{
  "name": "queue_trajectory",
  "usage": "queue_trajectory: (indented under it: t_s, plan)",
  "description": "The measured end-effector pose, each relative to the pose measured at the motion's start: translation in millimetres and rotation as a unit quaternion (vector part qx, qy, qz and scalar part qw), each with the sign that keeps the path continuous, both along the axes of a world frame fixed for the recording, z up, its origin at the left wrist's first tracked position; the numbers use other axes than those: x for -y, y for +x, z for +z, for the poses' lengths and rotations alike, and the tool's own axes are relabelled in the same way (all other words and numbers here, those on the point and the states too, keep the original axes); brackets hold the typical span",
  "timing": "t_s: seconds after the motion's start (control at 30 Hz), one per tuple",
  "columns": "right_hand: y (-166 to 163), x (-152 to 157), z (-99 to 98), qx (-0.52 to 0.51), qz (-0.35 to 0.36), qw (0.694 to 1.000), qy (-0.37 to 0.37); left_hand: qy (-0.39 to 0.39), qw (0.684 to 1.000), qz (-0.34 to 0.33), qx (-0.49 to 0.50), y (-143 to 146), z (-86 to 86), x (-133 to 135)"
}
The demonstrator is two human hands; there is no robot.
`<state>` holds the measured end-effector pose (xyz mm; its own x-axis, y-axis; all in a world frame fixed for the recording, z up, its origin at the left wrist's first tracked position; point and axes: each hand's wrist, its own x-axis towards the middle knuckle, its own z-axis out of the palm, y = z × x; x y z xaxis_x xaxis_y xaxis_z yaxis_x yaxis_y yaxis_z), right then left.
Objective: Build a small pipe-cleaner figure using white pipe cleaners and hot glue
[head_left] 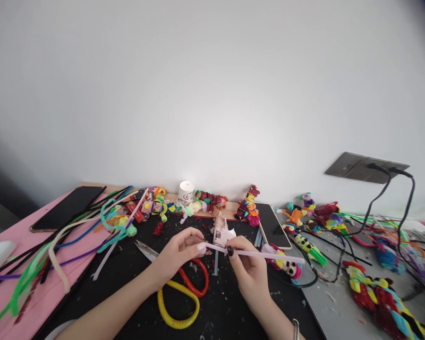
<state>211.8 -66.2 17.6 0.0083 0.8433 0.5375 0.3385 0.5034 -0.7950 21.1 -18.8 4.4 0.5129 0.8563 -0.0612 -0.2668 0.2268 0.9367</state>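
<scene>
The wall (pixel 212 94) rises beyond the scissors (pixel 179 324), which lie on the black mat (pixel 226 316). Left of the scissors is a pink board (pixel 55 289) with coloured stems (pixel 21 289) across it and a dark phone (pixel 65 208) farther back. The left hand (pixel 186 248) is over the scissors, its wrist partly hiding them; the right hand (pixel 250 269) is just right of them. Near each other, both hands pinch the pale strip (pixel 269 255) between thumb and fingers. The strip passes beyond the scissors' handles, from the left fingertips through the right hand's grip, its long end jutting out to the right. Beyond the scissors, just behind the strip, is a glue gun (pixel 219 230); a cup (pixel 186 192) stands farther back.
</scene>
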Motion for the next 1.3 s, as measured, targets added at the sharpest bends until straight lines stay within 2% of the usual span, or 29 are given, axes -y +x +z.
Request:
queue_trajectory:
  t_s: [0.23, 0.47, 0.77, 1.03, 1.3]
  plan:
    - [-8, 4, 2.8, 0.097, -0.014, 0.994, 0.053, -0.024, 0.999, 0.039, 0.022, 1, 1.1, -1]
    - [-16, 10, -5.3, 0.093, 0.004, 0.994, 0.049, -0.041, 0.995, 0.081, 0.037, 3, 0.4, -2]
    - [-20, 13, -5.6, 0.13, 0.037, 0.99, 0.051, -0.001, 0.993, 0.116, -0.017, 6, -4.1, 0]
    - [-22, 12, -10.2, 0.172, 0.052, 0.981, 0.072, 0.03, 0.989, 0.141, -0.027, 11, 2.6, 8]
    - [-26, 12, -9.6, 0.194, 0.049, 0.977, 0.079, 0.013, 0.986, 0.161, -0.043, 17, 11.4, 15]
